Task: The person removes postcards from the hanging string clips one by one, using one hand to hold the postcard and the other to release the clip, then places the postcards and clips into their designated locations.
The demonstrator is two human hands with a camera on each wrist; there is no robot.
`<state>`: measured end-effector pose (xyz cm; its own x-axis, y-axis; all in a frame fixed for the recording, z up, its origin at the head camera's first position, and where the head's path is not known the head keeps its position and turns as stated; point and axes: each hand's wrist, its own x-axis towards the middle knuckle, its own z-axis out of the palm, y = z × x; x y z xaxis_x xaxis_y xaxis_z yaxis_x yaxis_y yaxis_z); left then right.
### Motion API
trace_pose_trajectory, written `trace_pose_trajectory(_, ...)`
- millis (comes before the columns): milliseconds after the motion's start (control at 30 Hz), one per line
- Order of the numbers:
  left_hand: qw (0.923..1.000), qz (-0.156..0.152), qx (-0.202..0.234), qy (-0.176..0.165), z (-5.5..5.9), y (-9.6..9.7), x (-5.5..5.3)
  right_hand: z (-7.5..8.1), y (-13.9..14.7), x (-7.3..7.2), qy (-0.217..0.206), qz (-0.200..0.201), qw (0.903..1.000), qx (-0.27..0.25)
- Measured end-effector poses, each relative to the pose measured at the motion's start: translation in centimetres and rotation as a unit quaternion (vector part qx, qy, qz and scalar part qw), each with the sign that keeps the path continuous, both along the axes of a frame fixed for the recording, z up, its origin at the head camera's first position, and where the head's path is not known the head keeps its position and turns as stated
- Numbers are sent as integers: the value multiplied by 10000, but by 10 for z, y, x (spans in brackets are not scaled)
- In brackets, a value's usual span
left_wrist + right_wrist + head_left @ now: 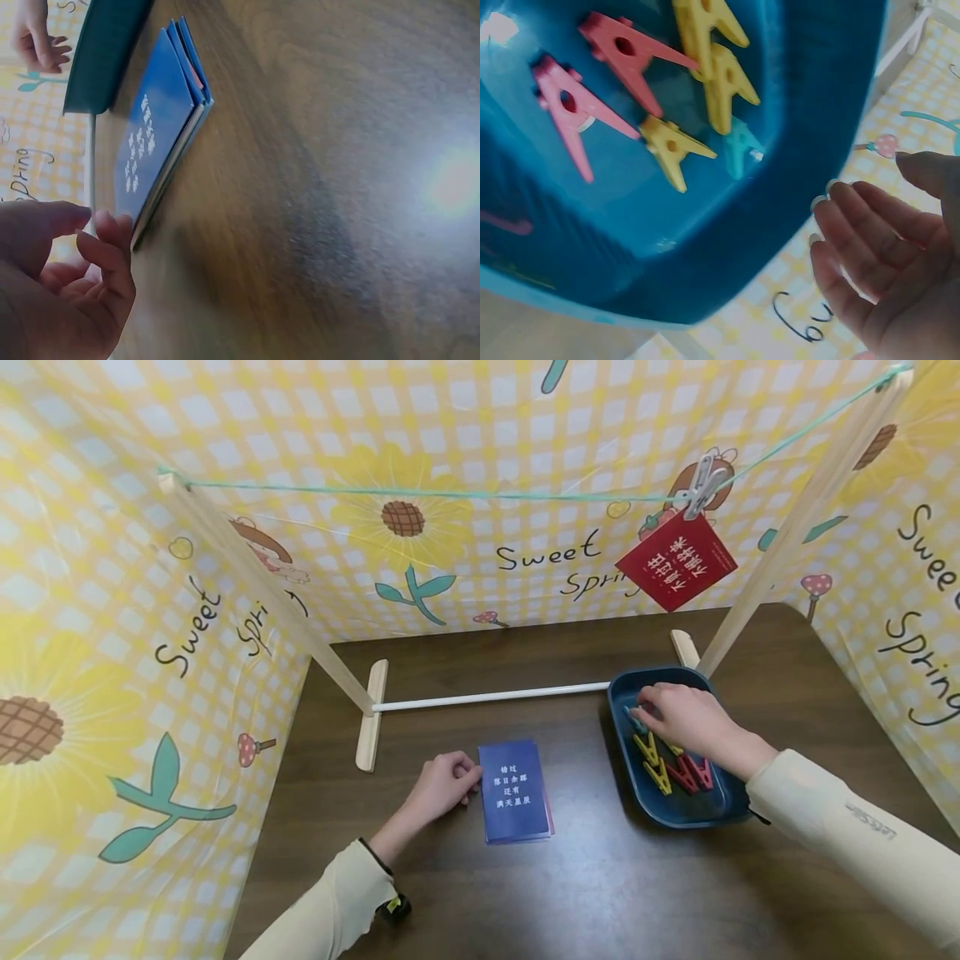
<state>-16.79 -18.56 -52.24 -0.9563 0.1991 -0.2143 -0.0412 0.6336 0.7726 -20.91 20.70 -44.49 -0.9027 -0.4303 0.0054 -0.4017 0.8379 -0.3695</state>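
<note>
My left hand (pixel 441 789) rests at the left edge of a stack of blue cards (pixel 513 793) with white writing, its fingers loosely curled and holding nothing. In the left wrist view the fingertips (pixel 112 229) are close to the stack's near corner; whether they touch it I cannot tell. Over the blue plastic basin (pixel 663 814) hangs my right hand (pixel 686 718). The right wrist view shows its fingers relaxed, with nothing between them. Inside the basin lie several clothespins: yellow (pixel 724 90), red (pixel 630 56), pink (pixel 574 109) and teal (pixel 740 150).
A green string (pixel 450 493) spans two wooden posts (pixel 270 597). A grey clothespin (pixel 702 489) holds a red card (pixel 678 560) on it, near the right post (pixel 806 527). A white rod (pixel 487 697) runs low between the posts. Behind is a yellow checked cloth (pixel 315 435).
</note>
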Motion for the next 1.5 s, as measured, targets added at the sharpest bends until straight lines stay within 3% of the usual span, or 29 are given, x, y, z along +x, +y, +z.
trace_pose_trajectory(133,9993,-71,207,287,3,8,-1,12,-4,3,245,221,9991,-249)
trace_pose_trajectory(233,9982,-94,283,525,7,15,-4,23,-6,4,448,611,9961,-461)
trace_pose_trajectory(500,9932,-181,83,1147,25,40,-22,62,-8,4,959,1503,9818,-653)
trace_pose_trajectory(667,9874,-292,284,1528,37,59,-32,89,-8,1,1770,1973,9611,-782)
trace_pose_trajectory(800,9766,-451,683,1991,47,77,-40,112,-10,0,2436,2177,9411,-875)
trace_pose_trajectory(900,9685,-449,1058,2211,55,91,-47,130,-13,-1,2781,2221,9306,-859)
trace_pose_trajectory(1033,9630,-350,1514,2200,69,107,-56,154,-14,-5,3069,2137,9240,-800)
trace_pose_trajectory(1133,9575,-336,1882,2161,79,117,-63,171,-11,-6,3278,1899,9228,-698)
trace_pose_trajectory(1367,9297,-341,2733,2447,103,140,-85,212,-2,-7,3713,1197,9197,-429)
trace_pose_trajectory(1500,9263,-321,2870,2421,118,153,-95,236,9,-19,3750,1122,9190,-472)
